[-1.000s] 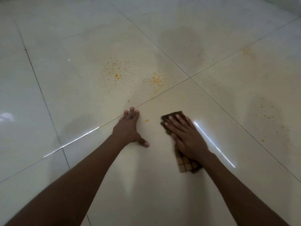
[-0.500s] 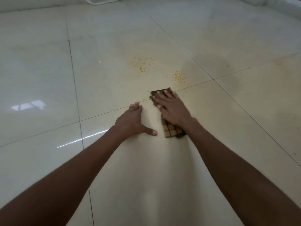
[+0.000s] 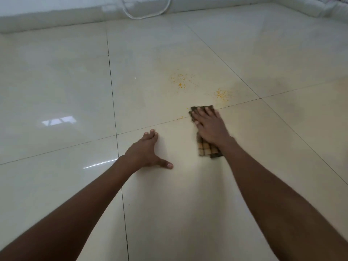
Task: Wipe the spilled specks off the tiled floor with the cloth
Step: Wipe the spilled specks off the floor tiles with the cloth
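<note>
A folded brown checked cloth (image 3: 207, 150) lies flat on the cream tiled floor (image 3: 188, 194). My right hand (image 3: 210, 124) presses it down with straight, spread fingers, the cloth's far edge lying on a grout line. Just beyond that edge sits a small patch of orange specks (image 3: 222, 95), and a wider patch of specks (image 3: 181, 81) lies farther back to the left. One lone speck (image 3: 182, 116) sits left of the cloth. My left hand (image 3: 148, 150) rests flat on the floor to the left, thumb out, holding nothing.
A pale wall base (image 3: 56, 17) runs along the far edge of the floor, with a white cable (image 3: 143, 16) looping down against it. Another low white edge (image 3: 320, 8) closes the far right corner. A window glare (image 3: 58, 120) shines on the left tile.
My right hand has pushed the cloth forward to the grout line, close to the nearer patch of specks. The view has lifted, so the far wall now shows. My left hand stays planted.
</note>
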